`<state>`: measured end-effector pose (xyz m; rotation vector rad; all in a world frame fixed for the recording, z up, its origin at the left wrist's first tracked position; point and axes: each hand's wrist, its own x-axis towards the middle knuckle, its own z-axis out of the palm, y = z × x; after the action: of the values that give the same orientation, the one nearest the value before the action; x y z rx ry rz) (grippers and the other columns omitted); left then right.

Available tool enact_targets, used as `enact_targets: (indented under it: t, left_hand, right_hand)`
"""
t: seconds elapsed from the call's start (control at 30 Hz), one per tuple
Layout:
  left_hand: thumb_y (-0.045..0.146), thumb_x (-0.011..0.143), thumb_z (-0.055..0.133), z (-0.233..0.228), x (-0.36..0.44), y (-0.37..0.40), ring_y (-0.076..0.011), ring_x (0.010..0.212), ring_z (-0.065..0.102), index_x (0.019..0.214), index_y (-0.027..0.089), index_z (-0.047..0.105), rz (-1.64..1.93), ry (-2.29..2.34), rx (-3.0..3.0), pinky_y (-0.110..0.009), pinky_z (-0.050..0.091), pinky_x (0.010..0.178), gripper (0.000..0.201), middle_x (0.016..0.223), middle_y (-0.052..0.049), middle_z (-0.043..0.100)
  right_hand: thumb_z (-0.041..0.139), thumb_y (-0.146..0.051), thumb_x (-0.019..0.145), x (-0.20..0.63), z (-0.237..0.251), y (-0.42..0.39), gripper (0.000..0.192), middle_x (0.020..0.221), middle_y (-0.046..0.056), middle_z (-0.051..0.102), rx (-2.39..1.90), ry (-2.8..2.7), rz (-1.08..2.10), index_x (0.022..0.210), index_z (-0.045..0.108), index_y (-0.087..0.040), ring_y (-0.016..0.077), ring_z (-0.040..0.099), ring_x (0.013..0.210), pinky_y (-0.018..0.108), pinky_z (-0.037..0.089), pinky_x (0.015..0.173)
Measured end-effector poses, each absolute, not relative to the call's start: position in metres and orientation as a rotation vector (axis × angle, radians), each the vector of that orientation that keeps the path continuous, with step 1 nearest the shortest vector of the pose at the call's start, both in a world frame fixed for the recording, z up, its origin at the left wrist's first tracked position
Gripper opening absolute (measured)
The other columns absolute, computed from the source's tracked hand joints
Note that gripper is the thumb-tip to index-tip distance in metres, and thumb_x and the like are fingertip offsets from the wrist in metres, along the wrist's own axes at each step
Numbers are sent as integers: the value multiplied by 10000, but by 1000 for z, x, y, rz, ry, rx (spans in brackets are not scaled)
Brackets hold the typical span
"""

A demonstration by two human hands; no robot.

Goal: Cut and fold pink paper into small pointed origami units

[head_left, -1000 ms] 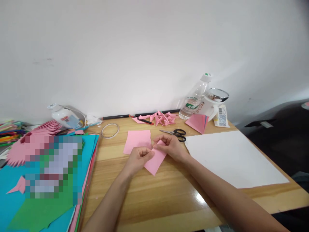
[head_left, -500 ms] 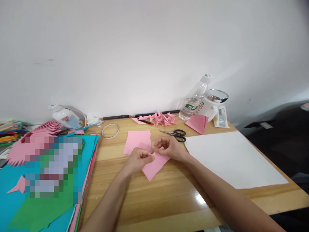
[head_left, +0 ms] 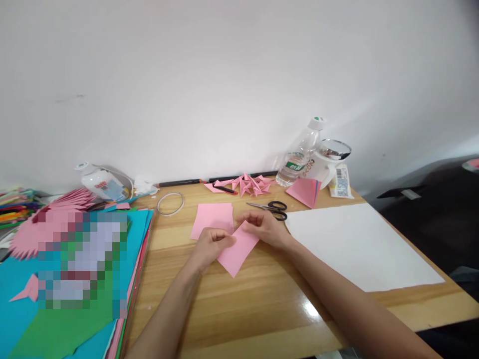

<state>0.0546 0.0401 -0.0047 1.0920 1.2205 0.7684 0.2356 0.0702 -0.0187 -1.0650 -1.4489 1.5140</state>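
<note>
Both hands on the pink paper square (head_left: 236, 252), flat on the bench (head_left: 262, 304): left hand (head_left: 209, 245) pinching its edge, right hand (head_left: 264, 230) probably gripping the far corner. Barely folded so far. Just behind it, another pink sheet (head_left: 212, 218) and scissors (head_left: 272, 208); farther back, finished folded pieces (head_left: 251, 183).

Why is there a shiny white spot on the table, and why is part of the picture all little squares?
In the head view, light glares off the glossy wooden table near the right forearm; the patch of squares over the coloured paper sheets is a pixelated blur; the table edges bend from the wide lens; the hands and pink paper look fairly sharp.
</note>
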Motion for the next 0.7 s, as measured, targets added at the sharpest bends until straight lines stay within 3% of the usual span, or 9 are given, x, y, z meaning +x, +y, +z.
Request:
enact_targets:
  t: [0.13, 0.43, 0.7]
  left_hand:
    - [384, 610, 654, -4, 60, 40, -75, 468, 352, 512, 131, 603, 816, 1203, 1122, -195, 223, 439, 276, 510, 18, 496]
    - [328, 618, 611, -7, 60, 41, -64, 447, 324, 458, 146, 529, 904, 1259, 1154, -193, 215, 426, 256, 454, 47, 421]
    - [337, 628, 568, -5, 56, 43, -165, 403, 570, 516, 157, 573, 852, 1248, 1088, -254, 433, 405, 212, 452, -16, 598]
  right_hand:
    - [721, -439, 666, 235, -20, 68, 300, 594, -21, 560, -1132, -1482, 1444, 652, 610, -160, 100, 470, 522, 222, 329, 467]
    - [709, -481, 652, 229, -15, 66, 354, 601, -14, 545, -1181, -1382, 1336, 630, 560, -161, 102, 445, 523, 232, 319, 481]
    - [691, -505, 676, 234, -31, 73, 361, 638, 12, 593, -1224, -1196, 1199, 670, 593, -157, 130, 501, 560, 245, 360, 500]
